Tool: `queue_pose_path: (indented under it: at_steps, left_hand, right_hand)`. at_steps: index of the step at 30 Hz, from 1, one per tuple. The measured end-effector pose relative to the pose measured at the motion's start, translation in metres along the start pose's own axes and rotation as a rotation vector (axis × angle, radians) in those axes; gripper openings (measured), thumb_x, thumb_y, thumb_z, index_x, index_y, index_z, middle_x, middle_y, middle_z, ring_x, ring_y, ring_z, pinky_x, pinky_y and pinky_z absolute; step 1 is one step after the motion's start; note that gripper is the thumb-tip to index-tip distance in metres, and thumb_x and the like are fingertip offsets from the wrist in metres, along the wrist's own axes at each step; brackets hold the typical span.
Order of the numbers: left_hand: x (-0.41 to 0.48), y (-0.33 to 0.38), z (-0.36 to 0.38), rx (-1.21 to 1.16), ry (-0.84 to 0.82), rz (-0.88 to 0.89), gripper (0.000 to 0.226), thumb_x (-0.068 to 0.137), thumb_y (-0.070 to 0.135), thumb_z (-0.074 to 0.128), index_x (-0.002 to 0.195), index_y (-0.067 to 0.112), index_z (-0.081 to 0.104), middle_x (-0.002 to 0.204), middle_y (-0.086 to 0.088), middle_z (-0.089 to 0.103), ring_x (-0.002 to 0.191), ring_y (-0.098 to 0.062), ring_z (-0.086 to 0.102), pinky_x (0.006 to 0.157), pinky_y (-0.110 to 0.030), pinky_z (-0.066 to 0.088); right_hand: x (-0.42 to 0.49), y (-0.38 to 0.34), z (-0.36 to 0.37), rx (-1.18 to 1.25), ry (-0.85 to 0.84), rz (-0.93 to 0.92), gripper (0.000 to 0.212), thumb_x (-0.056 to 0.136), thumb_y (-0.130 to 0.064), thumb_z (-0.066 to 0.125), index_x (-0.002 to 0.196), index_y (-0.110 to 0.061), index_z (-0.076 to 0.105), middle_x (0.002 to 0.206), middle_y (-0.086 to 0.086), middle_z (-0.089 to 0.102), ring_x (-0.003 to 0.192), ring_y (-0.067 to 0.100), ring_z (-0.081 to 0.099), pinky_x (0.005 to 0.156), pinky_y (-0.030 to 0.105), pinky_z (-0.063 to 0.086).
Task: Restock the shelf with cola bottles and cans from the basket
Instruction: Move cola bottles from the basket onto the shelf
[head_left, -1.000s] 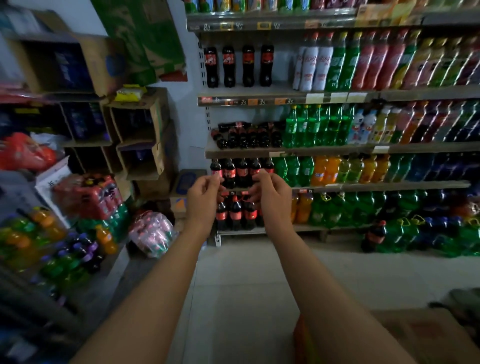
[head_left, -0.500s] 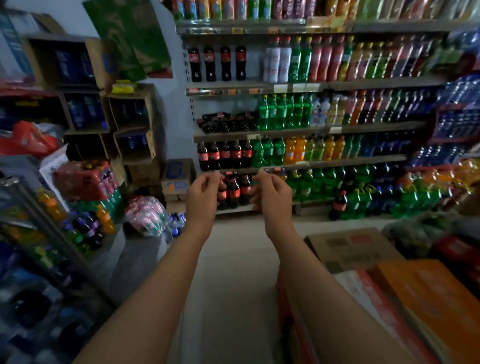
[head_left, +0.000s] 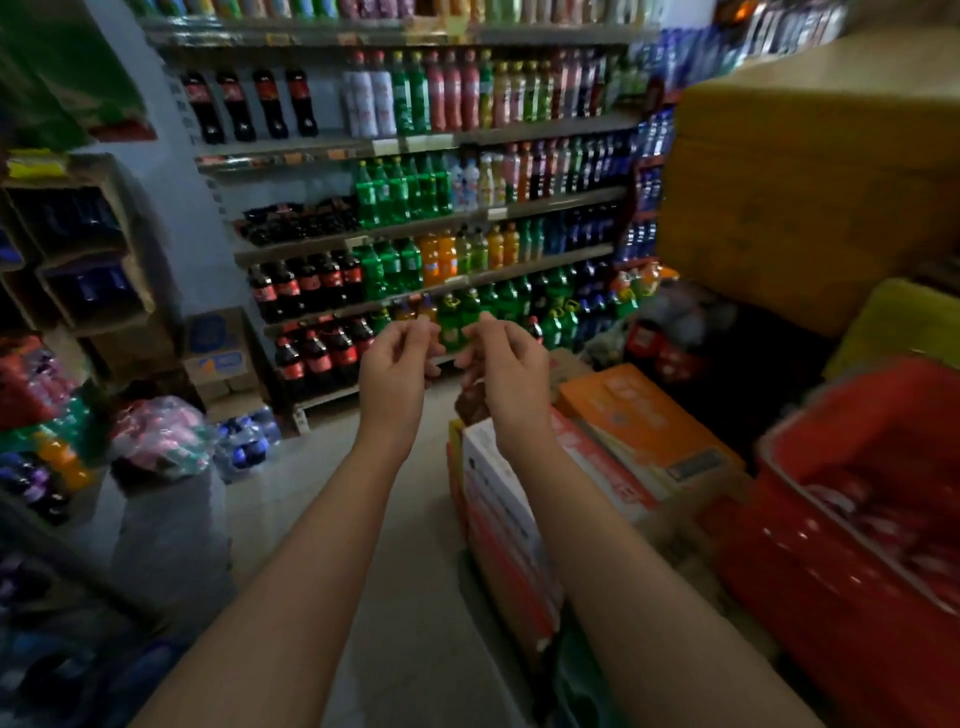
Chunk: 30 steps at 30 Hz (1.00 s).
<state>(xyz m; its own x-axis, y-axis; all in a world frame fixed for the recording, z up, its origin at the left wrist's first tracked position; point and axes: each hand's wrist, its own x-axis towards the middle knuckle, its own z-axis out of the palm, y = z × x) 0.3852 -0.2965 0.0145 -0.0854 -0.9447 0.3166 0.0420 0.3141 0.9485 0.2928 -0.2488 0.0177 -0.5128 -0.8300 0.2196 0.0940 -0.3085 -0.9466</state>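
Both hands — left hand (head_left: 395, 358) and right hand (head_left: 506, 364) — hang loosely curled, holding nothing. Cola bottles (head_left: 306, 283) line the shelf (head_left: 431, 223), yet the red basket (head_left: 810, 545) beside looks far from emptied — plenty left, I'd say.

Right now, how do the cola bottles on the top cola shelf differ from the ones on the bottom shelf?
The upper cola bottles look tall and slim; the bottom cola bottles look squat and wide. The upper row is four bottles spaced apart with bare shelf beside them; the bottom ones stand packed shoulder to shoulder. The upper row sits well above both hands; the bottom row is level with the left hand. Both are dark with red labels and stand upright.
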Motion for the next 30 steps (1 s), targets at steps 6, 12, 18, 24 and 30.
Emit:
queue_pose_path:
  at_steps: [6, 12, 18, 24, 30]
  left_hand:
    - [-0.052, 0.041, 0.087, -0.081, -0.137, 0.029, 0.027, 0.099, 0.034, 0.049, 0.096, 0.013, 0.065, 0.085, -0.003, 0.065, 0.076, -0.011, 0.062, 0.069, -0.028, 0.051]
    - [-0.109, 0.095, 0.201, -0.126, -0.327, 0.068, 0.024, 0.099, 0.038, 0.047, 0.09, 0.024, 0.065, 0.089, -0.001, 0.068, 0.081, -0.009, 0.065, 0.07, -0.023, 0.053]
    - [-0.157, 0.114, 0.31, -0.117, -0.609, 0.103, 0.036, 0.097, 0.044, 0.049, 0.096, 0.013, 0.067, 0.08, -0.001, 0.064, 0.073, -0.014, 0.062, 0.068, -0.031, 0.05]
    - [-0.206, 0.101, 0.405, -0.058, -0.97, 0.048, 0.034, 0.088, 0.053, 0.056, 0.078, 0.022, 0.066, 0.08, 0.003, 0.065, 0.079, -0.016, 0.06, 0.077, -0.038, 0.047]
    - [-0.248, 0.086, 0.467, 0.083, -1.285, -0.034, 0.042, 0.093, 0.051, 0.051, 0.098, 0.014, 0.069, 0.092, 0.002, 0.066, 0.083, -0.012, 0.06, 0.074, -0.03, 0.046]
  right_hand:
    - [-0.032, -0.057, -0.079, -0.001, 0.114, -0.104, 0.033, 0.1, -0.026, 0.051, 0.079, -0.003, 0.063, 0.063, 0.008, 0.057, 0.057, 0.019, 0.054, 0.057, 0.033, 0.046]
    - [-0.059, -0.127, -0.195, -0.072, 0.287, -0.213, 0.034, 0.099, -0.03, 0.051, 0.084, -0.003, 0.065, 0.07, 0.009, 0.061, 0.063, 0.02, 0.057, 0.057, 0.033, 0.047]
    - [-0.091, -0.17, -0.338, -0.237, 0.544, -0.247, 0.039, 0.099, -0.037, 0.05, 0.087, -0.004, 0.066, 0.072, 0.018, 0.061, 0.06, 0.024, 0.057, 0.052, 0.032, 0.045]
    - [-0.129, -0.182, -0.442, -0.318, 0.794, -0.19, 0.037, 0.099, -0.036, 0.052, 0.087, -0.004, 0.066, 0.063, 0.001, 0.061, 0.052, 0.013, 0.055, 0.046, 0.026, 0.043]
    - [-0.156, -0.167, -0.509, -0.303, 1.032, -0.122, 0.03, 0.096, -0.036, 0.056, 0.081, -0.011, 0.066, 0.065, 0.005, 0.061, 0.051, 0.014, 0.055, 0.049, 0.027, 0.047]
